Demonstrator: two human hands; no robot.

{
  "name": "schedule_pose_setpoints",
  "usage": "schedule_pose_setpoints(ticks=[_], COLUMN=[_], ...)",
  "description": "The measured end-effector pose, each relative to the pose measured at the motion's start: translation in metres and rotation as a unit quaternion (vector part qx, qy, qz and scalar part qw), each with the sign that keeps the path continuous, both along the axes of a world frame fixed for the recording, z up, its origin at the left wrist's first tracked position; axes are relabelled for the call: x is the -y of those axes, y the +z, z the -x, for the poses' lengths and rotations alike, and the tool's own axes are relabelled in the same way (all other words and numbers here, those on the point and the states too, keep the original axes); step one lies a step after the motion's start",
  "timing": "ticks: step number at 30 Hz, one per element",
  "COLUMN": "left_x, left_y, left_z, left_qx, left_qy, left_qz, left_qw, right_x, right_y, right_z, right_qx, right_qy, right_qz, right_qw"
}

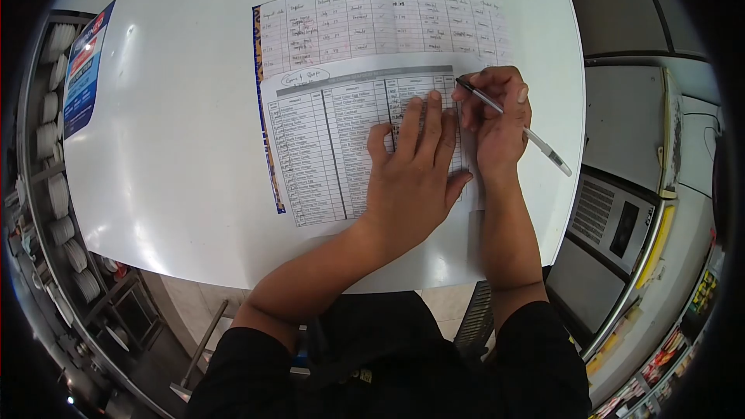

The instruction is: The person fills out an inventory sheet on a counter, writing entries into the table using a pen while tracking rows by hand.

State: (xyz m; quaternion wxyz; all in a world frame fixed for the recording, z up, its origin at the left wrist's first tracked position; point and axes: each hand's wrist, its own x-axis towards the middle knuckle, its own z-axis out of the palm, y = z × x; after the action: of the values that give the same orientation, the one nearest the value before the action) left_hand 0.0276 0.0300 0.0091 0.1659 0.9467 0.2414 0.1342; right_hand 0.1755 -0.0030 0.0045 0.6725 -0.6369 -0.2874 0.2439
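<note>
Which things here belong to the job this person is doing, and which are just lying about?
Seemingly part of the job:
clear pen, held in the right hand
printed product list, under the left hand
handwritten notebook, open, partly covered by the list

Seemingly just about:
blue printed sheet, at the white table's left edge
stacked plates, far left

The person wears a black shirt (442, 380) with short, loose sleeves (244, 368) and a small yellowish marking (365, 376) low on the front. Left hand (411, 178), right hand (500, 128) and forearms (322, 265) are bare.
</note>
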Motion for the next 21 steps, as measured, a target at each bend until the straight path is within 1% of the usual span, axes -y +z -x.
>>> schedule_pose_setpoints(ticks=[13, 21], left_x=[-0.0002, -0.0011], left_y=[0.0005, 0.0007], left_z=[-0.0001, -0.0004], left_qx=[-0.005, 0.015], left_qy=[-0.001, -0.009], left_qz=[-0.002, 0.003], left_qw=[1.000, 1.000], right_x=[0.0009, -0.0001], right_y=[-0.0012, -0.0011], right_z=[-0.0006, 0.0002], right_qx=[0.011, -0.007], right_qy=[0.004, -0.003], right_qz=[0.008, -0.004], right_qw=[1.000, 1.000])
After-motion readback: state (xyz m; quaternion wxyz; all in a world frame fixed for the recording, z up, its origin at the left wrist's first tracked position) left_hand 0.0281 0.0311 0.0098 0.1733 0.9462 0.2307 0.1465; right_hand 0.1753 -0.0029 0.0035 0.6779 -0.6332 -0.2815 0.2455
